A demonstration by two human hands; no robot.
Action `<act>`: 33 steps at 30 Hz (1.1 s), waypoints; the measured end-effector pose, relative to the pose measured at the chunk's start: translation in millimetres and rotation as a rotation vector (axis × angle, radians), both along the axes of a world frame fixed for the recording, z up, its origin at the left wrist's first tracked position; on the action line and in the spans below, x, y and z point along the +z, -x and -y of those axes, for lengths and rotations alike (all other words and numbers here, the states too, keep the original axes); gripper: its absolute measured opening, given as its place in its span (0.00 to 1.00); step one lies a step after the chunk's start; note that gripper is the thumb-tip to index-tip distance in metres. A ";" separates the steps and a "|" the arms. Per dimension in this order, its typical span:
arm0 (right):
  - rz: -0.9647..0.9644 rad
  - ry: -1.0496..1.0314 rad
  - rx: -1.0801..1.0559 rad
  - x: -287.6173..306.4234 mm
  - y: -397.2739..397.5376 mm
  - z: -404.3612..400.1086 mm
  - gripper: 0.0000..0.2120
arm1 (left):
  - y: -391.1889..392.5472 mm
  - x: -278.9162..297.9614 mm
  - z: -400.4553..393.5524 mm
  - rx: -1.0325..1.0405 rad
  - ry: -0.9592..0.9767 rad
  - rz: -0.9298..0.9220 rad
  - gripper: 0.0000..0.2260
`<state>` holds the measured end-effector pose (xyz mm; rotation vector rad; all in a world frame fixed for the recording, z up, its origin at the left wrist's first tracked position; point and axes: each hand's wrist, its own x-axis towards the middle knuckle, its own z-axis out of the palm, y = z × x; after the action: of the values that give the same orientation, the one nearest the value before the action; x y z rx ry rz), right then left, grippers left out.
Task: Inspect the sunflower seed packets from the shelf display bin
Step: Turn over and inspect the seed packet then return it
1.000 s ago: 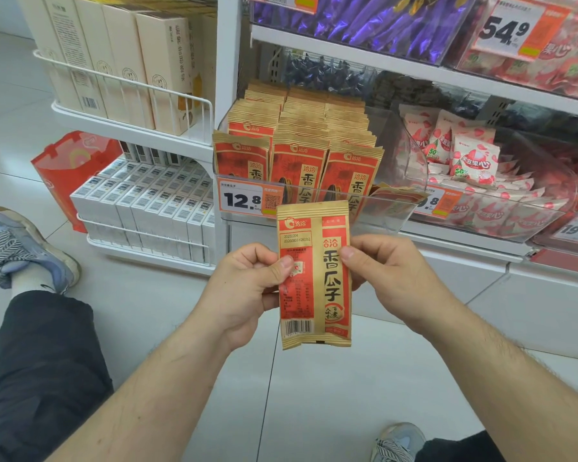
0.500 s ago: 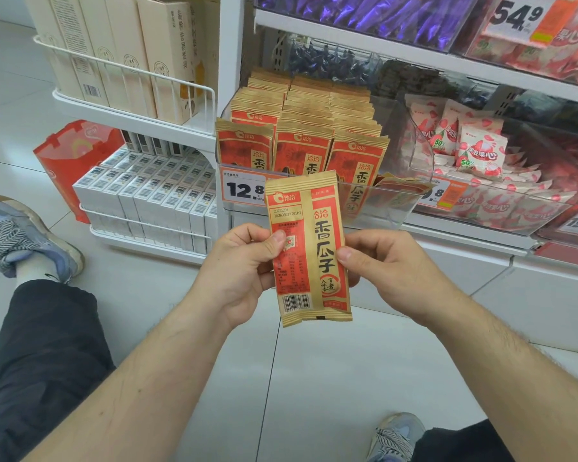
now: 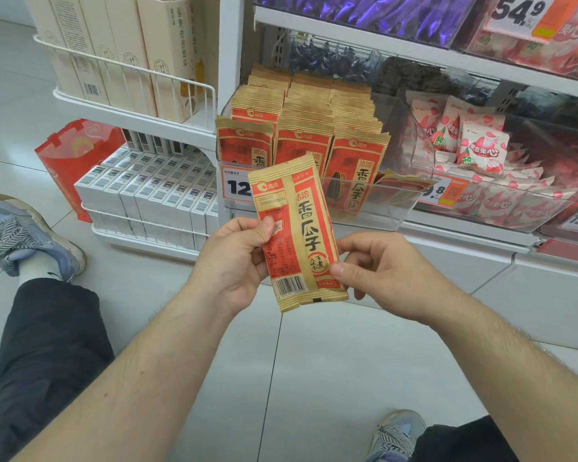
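Note:
A red and tan sunflower seed packet [image 3: 299,228] is held upright in front of me, its back with barcode and date print facing the camera, top tilted slightly left. My left hand [image 3: 237,258] pinches its left edge with thumb on the front. My right hand [image 3: 381,271] pinches its lower right edge. Behind it, the clear display bin [image 3: 374,211] on the low shelf holds several rows of the same packets [image 3: 307,128] standing upright, with a few lying flat at the bin's right end.
A neighbouring clear bin of pink and white snack packs [image 3: 474,151] sits to the right. White wire racks with beige cartons [image 3: 141,51] and small boxes [image 3: 154,191] stand left. A red bag [image 3: 70,161] rests on the tiled floor. My knees and shoes frame the floor.
The packet has tilted with its top leaning left and moved slightly lower. My right hand has slid down from the packet's middle to its lower right edge.

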<state>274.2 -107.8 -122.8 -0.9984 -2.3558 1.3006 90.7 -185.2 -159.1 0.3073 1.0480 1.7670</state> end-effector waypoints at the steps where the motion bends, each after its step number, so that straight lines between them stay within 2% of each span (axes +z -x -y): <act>1: 0.001 0.000 0.005 -0.1 0.0 0.2 0.09 | 0.2 -0.5 -0.3 0.002 0.003 0.001 0.08; 12: 0.053 -0.008 0.090 7.0 0.4 4.7 0.17 | 3.0 -5.8 -3.2 0.018 0.009 -0.011 0.08; 16: 0.067 -0.019 0.079 8.6 1.2 7.6 0.19 | 2.6 -10.8 -5.0 0.006 0.019 -0.034 0.03; 21: 0.083 -0.138 0.063 3.0 4.9 17.1 0.35 | -5.4 -15.1 -7.3 -0.040 0.045 -0.135 0.05; 24: 0.130 -0.231 0.084 -2.2 9.8 26.1 0.41 | -10.3 -16.3 -9.1 -0.009 0.070 -0.189 0.07; 29: 0.220 -0.320 0.030 -8.8 16.0 32.7 0.43 | -16.1 -13.0 -9.8 -0.016 0.030 -0.294 0.06; 31: 0.234 -0.315 0.017 -10.3 17.4 35.6 0.43 | -17.8 -10.6 -8.0 -0.052 0.006 -0.281 0.04; 33: 0.249 -0.311 0.022 -10.9 18.7 38.0 0.44 | -17.7 -8.1 -5.7 -0.085 -0.028 -0.232 0.07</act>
<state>255.5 -145.8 -133.8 -1.0878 -2.6521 0.8178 108.4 -179.5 -167.1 0.5772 1.1565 1.6989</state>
